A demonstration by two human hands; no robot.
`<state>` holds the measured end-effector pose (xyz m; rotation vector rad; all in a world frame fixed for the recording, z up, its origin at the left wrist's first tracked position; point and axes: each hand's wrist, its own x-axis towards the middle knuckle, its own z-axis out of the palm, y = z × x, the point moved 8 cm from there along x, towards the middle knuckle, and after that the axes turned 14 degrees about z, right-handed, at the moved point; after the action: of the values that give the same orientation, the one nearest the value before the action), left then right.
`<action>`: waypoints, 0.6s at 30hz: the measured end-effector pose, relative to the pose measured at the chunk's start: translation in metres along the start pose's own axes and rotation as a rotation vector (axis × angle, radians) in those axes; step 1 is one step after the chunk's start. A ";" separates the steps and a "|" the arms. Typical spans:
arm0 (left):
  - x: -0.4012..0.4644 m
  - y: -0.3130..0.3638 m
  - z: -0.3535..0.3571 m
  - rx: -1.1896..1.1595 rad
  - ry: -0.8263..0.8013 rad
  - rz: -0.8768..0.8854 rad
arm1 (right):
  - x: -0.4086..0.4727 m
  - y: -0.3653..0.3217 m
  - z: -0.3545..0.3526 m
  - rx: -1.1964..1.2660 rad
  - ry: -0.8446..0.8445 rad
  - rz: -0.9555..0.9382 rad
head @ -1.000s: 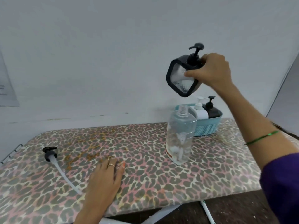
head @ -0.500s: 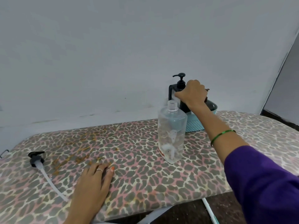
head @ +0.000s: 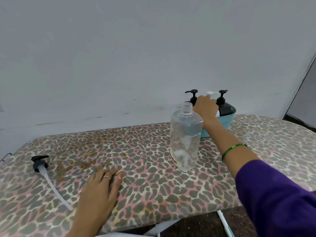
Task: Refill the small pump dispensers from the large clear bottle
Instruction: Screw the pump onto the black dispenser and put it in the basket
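Pump head [head: 39,163], black, with its white dip tube, lies loose at the left end of the leopard-print board [head: 153,168]. Left hand [head: 100,189] rests palm down on the board near its front edge, fingers straight and close together, holding nothing; a ring sits on one finger. Large clear bottle [head: 185,139] stands upright and uncapped near the middle of the board, with a low level of clear liquid. Right hand [head: 206,108] reaches over the teal basket [head: 227,121] behind the bottle, fingers curled down at the white pump dispenser [head: 212,94]; whether they grip it cannot be told. Black square dispenser [head: 193,96] stands at the basket's left, dark round dispenser [head: 224,105] at its right. A green bangle [head: 233,149] circles the right forearm.
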<state>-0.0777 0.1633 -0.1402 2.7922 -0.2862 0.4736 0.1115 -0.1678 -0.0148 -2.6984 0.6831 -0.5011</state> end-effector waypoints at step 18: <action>-0.002 -0.002 0.002 -0.005 0.054 0.024 | -0.024 0.033 -0.007 0.443 -0.002 -0.158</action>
<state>-0.0787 0.1646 -0.1430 2.7693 -0.3087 0.5522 0.0762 -0.1849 -0.0269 -2.3398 0.3114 -0.6068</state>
